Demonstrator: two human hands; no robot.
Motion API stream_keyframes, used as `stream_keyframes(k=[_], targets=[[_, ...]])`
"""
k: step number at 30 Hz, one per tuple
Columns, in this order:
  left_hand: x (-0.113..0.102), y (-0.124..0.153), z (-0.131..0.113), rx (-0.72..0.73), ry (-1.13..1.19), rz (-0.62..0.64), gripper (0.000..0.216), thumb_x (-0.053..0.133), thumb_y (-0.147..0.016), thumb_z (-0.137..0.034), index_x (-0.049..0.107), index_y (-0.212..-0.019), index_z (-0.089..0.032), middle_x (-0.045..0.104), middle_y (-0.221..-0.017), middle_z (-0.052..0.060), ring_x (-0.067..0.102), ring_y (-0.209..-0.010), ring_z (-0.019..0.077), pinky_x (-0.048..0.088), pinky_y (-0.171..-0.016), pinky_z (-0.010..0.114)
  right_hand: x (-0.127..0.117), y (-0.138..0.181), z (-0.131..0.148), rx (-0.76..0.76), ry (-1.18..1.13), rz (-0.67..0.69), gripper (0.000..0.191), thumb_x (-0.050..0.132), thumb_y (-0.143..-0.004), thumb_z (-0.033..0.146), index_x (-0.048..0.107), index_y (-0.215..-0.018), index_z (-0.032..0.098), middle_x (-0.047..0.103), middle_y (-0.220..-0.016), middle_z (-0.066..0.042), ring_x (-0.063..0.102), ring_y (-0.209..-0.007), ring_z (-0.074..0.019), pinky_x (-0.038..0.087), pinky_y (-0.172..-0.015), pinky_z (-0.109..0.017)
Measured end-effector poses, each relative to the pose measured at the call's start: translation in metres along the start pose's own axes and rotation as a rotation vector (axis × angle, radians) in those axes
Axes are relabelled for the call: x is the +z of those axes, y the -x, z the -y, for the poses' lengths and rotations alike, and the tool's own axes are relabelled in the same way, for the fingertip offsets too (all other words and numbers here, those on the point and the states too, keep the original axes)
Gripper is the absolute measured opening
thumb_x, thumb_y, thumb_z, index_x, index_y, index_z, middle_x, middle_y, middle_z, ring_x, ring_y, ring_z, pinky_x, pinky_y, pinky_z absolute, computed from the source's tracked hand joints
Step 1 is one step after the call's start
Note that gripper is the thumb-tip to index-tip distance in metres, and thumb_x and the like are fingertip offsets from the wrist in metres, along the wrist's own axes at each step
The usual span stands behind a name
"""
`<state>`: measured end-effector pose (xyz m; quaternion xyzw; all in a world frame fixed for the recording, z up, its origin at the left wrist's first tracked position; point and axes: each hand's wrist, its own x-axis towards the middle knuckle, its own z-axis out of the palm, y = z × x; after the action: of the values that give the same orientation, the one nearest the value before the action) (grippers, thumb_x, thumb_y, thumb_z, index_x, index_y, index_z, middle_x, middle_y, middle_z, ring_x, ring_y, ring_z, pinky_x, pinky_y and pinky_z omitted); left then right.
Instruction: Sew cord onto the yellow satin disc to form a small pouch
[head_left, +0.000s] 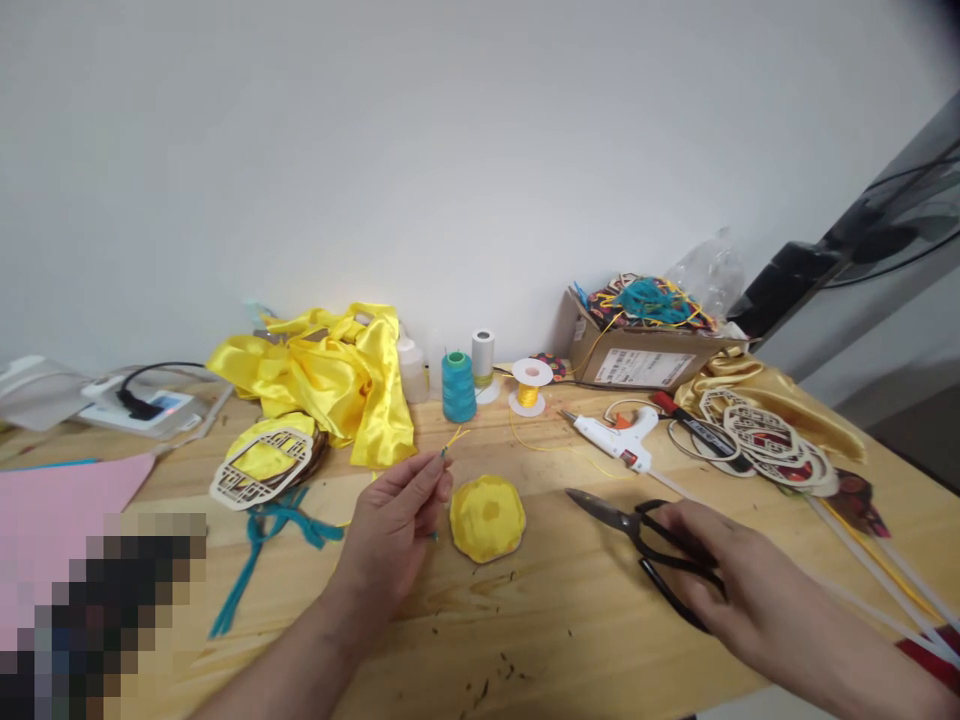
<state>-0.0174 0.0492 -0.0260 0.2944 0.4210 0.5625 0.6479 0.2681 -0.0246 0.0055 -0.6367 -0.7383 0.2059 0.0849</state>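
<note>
Near the desk's (570, 620) front edge, the left hand (397, 520) is pinching a thread (454, 440) while the right hand (720, 570) is gripping scissors (622, 518); cutting calls for bringing blades across.

I see a wood table (570, 620), matt w/ scuffs. The yellow cloth (337, 380) is glossy satin; pad (487, 517) cloth too. The scissors (637, 525): dark smooth metal. The glue gun (619, 440): white plastic; box (645, 365) plain cardboard.

Near tabletop (540, 620) bare — yellow pad (487, 517), spools (458, 388), glue gun (619, 440) beyond.
</note>
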Motion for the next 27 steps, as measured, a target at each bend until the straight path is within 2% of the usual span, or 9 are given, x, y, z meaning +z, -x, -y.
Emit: stream_keyframes(k=[3, 6, 11, 17, 22, 27], targets=[[0.000, 0.001, -0.002, -0.003, 0.010, -0.021, 0.013, 0.073, -0.066, -0.024, 0.070, -0.073, -0.014, 0.052, -0.052, -0.004, 0.032, -0.041, 0.0014, 0.023, -0.036, 0.011, 0.006, -0.020, 0.018, -0.095, -0.046, -0.045, 0.021, 0.050, -0.077, 0.022, 0.054, -0.098, 0.023, 0.061, -0.094, -0.004, 0.057, -0.084, -0.0170, 0.045, -0.072, -0.027], [0.000, 0.002, -0.005, 0.004, 0.023, -0.039, 0.011, 0.073, -0.068, -0.023, 0.069, -0.072, -0.014, 0.051, -0.051, -0.005, 0.033, -0.041, 0.0014, 0.024, -0.036, 0.011, 0.010, -0.040, 0.035, -0.191, 0.041, -0.099, 0.026, 0.055, -0.074, 0.025, 0.055, -0.100, 0.021, 0.058, -0.099, -0.006, 0.054, -0.092, -0.0205, 0.043, -0.079, -0.033], [-0.001, 0.002, -0.005, -0.023, 0.022, -0.059, 0.010, 0.072, -0.069, -0.023, 0.069, -0.073, -0.014, 0.052, -0.050, -0.004, 0.034, -0.041, 0.0017, 0.024, -0.037, 0.011, 0.011, -0.064, 0.057, -0.281, 0.235, -0.161, 0.025, 0.057, -0.070, 0.036, 0.058, -0.084, 0.016, 0.056, -0.086, -0.009, 0.050, -0.083, -0.0251, 0.041, -0.070, -0.035], [-0.002, 0.001, -0.007, -0.042, 0.045, -0.093, 0.012, 0.074, -0.067, -0.024, 0.068, -0.071, -0.014, 0.052, -0.049, -0.004, 0.034, -0.042, 0.0022, 0.024, -0.038, 0.012, 0.018, -0.084, 0.074, -0.437, 0.324, -0.133, 0.018, 0.054, -0.071, 0.032, 0.057, -0.080, 0.017, 0.054, -0.081, -0.009, 0.047, -0.077, -0.0232, 0.034, -0.061, -0.032], [-0.003, 0.001, -0.010, -0.045, 0.063, -0.110, 0.011, 0.075, -0.065, -0.023, 0.068, -0.068, -0.016, 0.052, -0.047, -0.003, 0.034, -0.041, 0.0029, 0.025, -0.037, 0.012, 0.022, -0.094, 0.085, -0.465, 0.371, -0.136, 0.022, 0.057, -0.071, 0.037, 0.058, -0.079, 0.016, 0.055, -0.079, -0.009, 0.047, -0.073, -0.0238, 0.030, -0.054, -0.032], [-0.002, 0.005, -0.012, -0.028, 0.072, -0.116, 0.011, 0.075, -0.065, -0.022, 0.069, -0.071, -0.016, 0.051, -0.046, -0.004, 0.036, -0.042, 0.0032, 0.028, -0.038, 0.012, 0.024, -0.101, 0.092, -0.415, 0.381, -0.115, 0.022, 0.061, -0.071, 0.036, 0.062, -0.077, 0.015, 0.058, -0.077, -0.010, 0.052, -0.071, -0.0238, 0.031, -0.053, -0.031]])
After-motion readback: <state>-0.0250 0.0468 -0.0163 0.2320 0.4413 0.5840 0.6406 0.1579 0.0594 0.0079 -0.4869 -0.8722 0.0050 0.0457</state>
